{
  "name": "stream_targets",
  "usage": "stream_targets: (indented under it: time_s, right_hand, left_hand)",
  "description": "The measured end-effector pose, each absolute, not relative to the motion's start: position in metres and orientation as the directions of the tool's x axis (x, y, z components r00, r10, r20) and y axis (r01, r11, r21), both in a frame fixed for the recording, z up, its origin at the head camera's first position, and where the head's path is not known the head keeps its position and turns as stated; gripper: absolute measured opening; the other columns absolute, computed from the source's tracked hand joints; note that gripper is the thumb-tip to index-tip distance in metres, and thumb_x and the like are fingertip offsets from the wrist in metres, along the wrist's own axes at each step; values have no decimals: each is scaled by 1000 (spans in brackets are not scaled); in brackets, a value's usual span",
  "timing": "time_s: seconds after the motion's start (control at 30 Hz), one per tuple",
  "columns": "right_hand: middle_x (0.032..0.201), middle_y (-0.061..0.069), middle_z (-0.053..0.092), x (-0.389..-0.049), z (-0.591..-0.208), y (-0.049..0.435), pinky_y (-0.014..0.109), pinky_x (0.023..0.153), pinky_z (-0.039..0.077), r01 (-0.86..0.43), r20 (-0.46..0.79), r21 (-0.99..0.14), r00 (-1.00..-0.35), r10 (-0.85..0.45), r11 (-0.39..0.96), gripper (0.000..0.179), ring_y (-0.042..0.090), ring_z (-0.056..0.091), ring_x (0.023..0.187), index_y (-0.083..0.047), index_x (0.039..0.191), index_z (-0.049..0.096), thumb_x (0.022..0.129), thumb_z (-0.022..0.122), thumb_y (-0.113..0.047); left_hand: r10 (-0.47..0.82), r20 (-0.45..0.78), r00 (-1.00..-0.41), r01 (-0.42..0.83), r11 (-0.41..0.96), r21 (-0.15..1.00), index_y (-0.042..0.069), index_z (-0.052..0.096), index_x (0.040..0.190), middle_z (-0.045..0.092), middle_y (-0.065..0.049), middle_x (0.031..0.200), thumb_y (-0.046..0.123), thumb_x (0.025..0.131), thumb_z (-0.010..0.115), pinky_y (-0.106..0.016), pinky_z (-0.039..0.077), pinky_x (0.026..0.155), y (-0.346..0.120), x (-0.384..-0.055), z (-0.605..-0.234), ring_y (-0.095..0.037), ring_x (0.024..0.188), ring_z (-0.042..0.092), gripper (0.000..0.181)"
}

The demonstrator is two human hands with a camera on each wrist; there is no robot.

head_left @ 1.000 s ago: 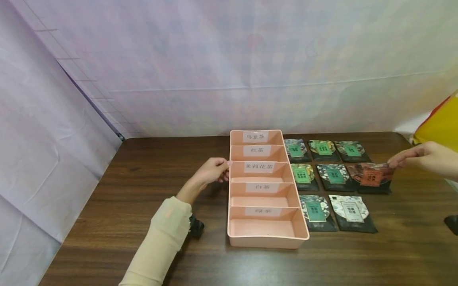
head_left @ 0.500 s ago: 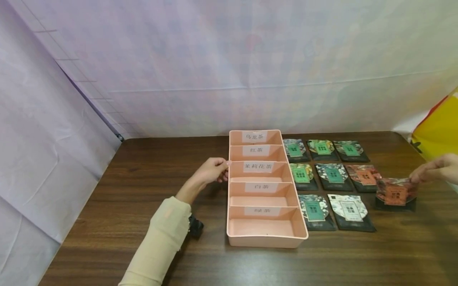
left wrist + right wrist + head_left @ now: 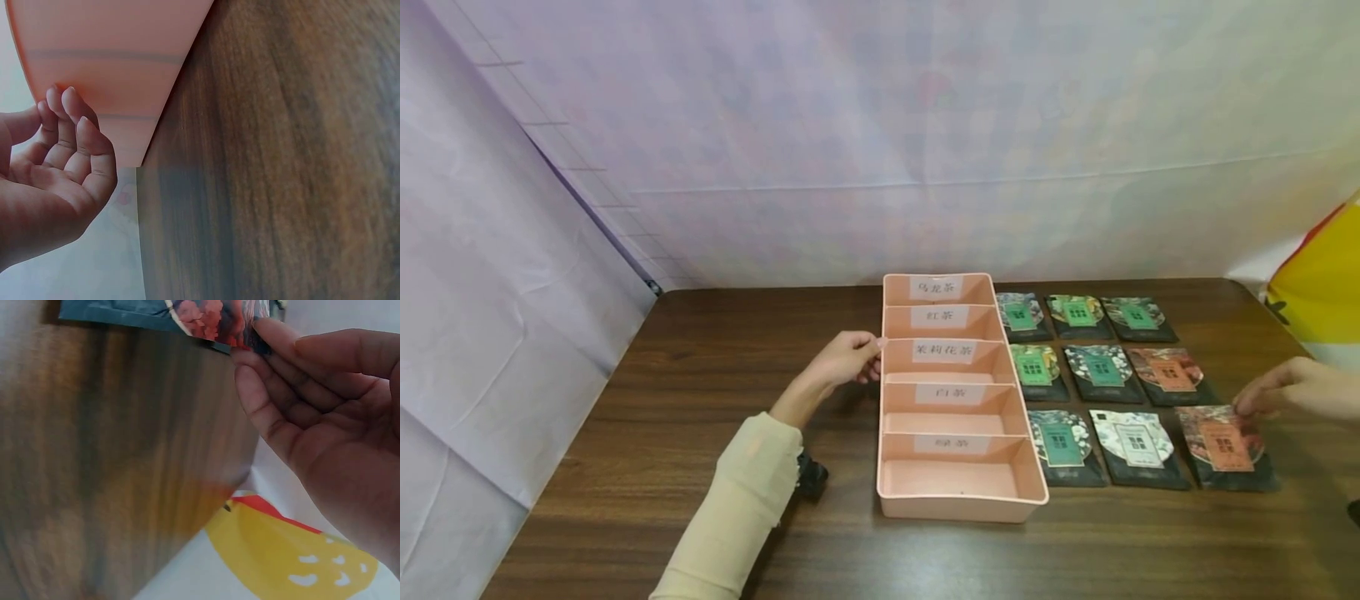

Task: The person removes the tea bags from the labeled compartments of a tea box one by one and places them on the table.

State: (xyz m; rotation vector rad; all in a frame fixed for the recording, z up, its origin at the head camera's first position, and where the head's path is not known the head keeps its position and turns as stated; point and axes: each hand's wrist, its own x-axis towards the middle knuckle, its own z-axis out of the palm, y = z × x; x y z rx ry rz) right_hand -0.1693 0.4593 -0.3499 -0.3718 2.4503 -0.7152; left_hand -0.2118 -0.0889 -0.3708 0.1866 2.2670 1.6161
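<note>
My left hand (image 3: 848,358) pinches the left rim of a long pink divided box (image 3: 958,507) in the head view. From the left wrist, the thumb and curled fingers of that hand (image 3: 69,150) meet at the edge of the box wall (image 3: 119,31). Over on the right, a red-labelled tea sachet (image 3: 1225,450) lies at the front right of the sachet group. The fingertips of my right hand (image 3: 1303,390) touch its upper right corner. In the right wrist view the right hand (image 3: 312,406) has its thumb apart from the sachet (image 3: 209,319).
Several tea sachets lie in rows right of the box, among them a white-labelled one (image 3: 1138,446) and another red-labelled one (image 3: 1172,373). White paper labels (image 3: 943,351) mark the compartments. A pale curtain (image 3: 850,167) hangs behind the wooden table (image 3: 737,333).
My right hand has carried the red-labelled sachet from over the middle row toward the front and set it beside the white-labelled one. The left hand stays at the rim.
</note>
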Motion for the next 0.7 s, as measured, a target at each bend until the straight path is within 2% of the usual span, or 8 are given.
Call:
stream_targets:
  time_s: [0.13, 0.37, 0.53, 0.7]
  right_hand:
    - [89, 4, 67, -166, -363, 462, 24, 65, 50, -120, -404, -604, -806, -432, 788, 18, -2, 57, 76, 11, 90, 64, 89, 48, 3]
    - [97, 28, 61, -160, -365, 452, 29, 68, 52, -84, -405, -573, -836, -371, 815, 17, -3, 57, 76, 13, 92, 63, 89, 51, 2]
    - [99, 32, 59, -160, -364, 451, 31, 67, 52, -100, -380, -528, -861, -339, 844, 19, -4, 56, 76, 17, 96, 60, 87, 47, 7]
    - [101, 31, 59, -162, -359, 439, 32, 64, 52, -107, -300, -460, -916, -267, 881, 26, 7, 61, 74, 17, 107, 55, 93, 46, -3]
  left_hand:
    - [307, -205, -929, -93, 342, 935, -2, 52, 78, 53, -6, 68, 19, 97, 45, -23, 43, 53, -88, -209, -366, -13, 58, 54, 29]
    - [298, -204, -932, -98, 336, 937, -1, 52, 78, 53, -6, 68, 19, 98, 45, -22, 42, 52, -88, -211, -370, -12, 57, 53, 29]
    - [296, -194, -935, -88, 335, 938, 0, 52, 78, 52, -5, 68, 20, 97, 45, -23, 42, 53, -87, -210, -370, -12, 57, 53, 29]
    - [287, -190, -939, -84, 345, 935, 1, 53, 77, 53, -4, 67, 22, 97, 46, -23, 42, 53, -88, -211, -372, -12, 58, 53, 30]
